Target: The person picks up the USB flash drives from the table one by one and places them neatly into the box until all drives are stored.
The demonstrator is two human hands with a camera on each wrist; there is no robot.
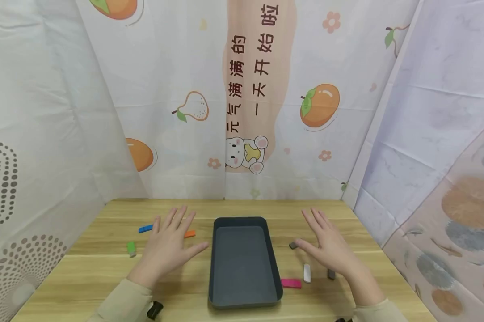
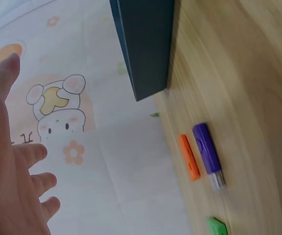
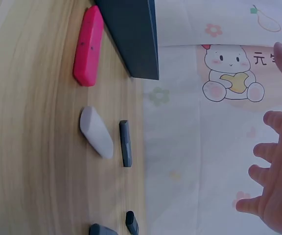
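Observation:
Over the left side of the wooden table, my left hand [image 1: 167,250] is held with its fingers spread and nothing in it. Near it lie USB flash drives: a blue one [image 1: 145,228], a green one [image 1: 131,248] and an orange one [image 1: 190,233]. A purple drive [image 2: 207,149] shows in the left wrist view but is hidden by the hand from the head. My right hand [image 1: 332,248], fingers also extended, holds nothing. Around it lie a pink drive [image 1: 291,283], a white one [image 1: 307,273] and dark grey ones [image 1: 331,274]. Between the hands sits a dark grey tray [image 1: 245,306].
The tray's raised wall [image 3: 136,39] stands beside the pink drive. Behind the table [image 1: 189,295] hangs a white printed curtain [image 1: 177,152], with another curtain [image 1: 410,134] along the right. A small black object [image 1: 155,310] is at the left sleeve.

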